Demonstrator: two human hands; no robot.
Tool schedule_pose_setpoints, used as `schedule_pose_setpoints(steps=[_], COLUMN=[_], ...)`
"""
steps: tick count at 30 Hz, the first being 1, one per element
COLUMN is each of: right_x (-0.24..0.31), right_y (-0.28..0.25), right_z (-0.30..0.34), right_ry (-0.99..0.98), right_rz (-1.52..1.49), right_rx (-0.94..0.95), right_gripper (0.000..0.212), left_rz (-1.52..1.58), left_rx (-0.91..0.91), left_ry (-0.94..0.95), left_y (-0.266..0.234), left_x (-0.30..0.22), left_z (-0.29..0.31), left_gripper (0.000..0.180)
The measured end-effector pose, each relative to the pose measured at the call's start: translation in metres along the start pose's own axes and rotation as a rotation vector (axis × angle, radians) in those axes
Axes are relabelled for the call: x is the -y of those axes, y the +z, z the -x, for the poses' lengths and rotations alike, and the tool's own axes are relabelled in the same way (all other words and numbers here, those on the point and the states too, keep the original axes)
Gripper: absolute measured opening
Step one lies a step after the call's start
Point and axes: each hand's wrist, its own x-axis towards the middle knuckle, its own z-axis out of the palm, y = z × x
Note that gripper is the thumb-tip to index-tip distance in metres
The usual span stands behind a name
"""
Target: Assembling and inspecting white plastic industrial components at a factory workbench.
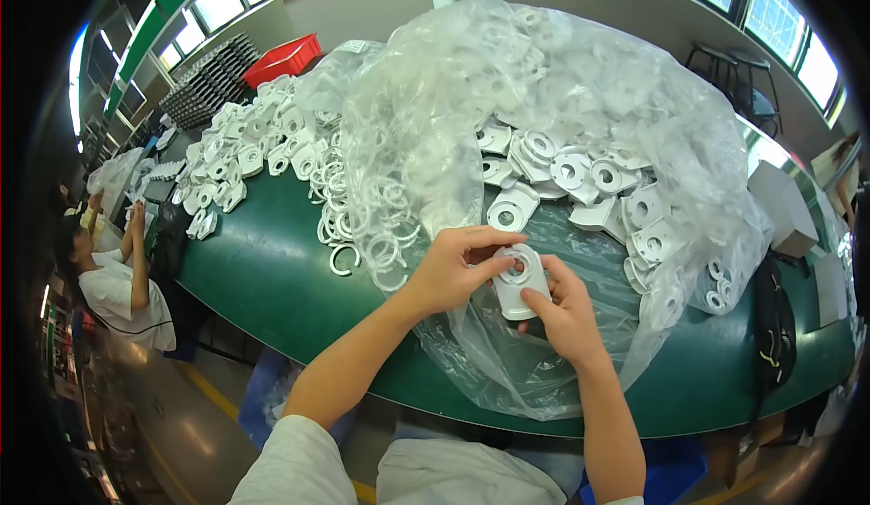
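Between my two hands is a white plastic housing (518,298) with a round opening at its far end and a rounded near end. My left hand (456,271) grips its ringed end, the thumb and fingers at the round opening. My right hand (564,310) holds the right side and near end, with the thumb lying on top. The fingers beneath the part are hidden. Just beyond my hands, a similar white housing (509,210) lies at the front of a heap inside a large clear plastic bag (426,115). White open rings (344,258) lie to the left.
Many more white parts (258,133) cover the green table (272,242) at the left. Behind them stand a red bin (283,59) and stacked grey trays (210,79). A grey box (781,206) and a black strap-like item (776,324) are at the right. Another person (127,292) works at far left.
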Motion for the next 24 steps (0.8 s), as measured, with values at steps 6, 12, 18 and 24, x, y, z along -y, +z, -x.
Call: schedule_pose_setpoints(steps=[6,12,18,24], right_x=[0.0,-0.001,0.009,0.023], right_y=[-0.002,-0.004,0.005,0.004], right_z=[0.0,-0.001,0.0,0.005], right_ry=[-0.016,-0.093,-0.413,-0.885], right_rz=[0.012,0.179,0.556,1.0], right_rx=[-0.072,-0.178,-0.269,-0.403], right_gripper=[0.026,0.022,0.02,0.029], left_rz=[0.169,0.08,-0.213,-0.477], left_rx=[0.011,-0.027,-0.108,-0.246], left_ry=[-0.102,0.008,0.273,0.742], left_y=[0.014,0.026,0.019,0.024], left_x=[0.002,0.004,0.005,-0.027], left_z=[0.0,0.005,0.002,0.006], left_gripper=[0.035,0.044,0.037,0.04])
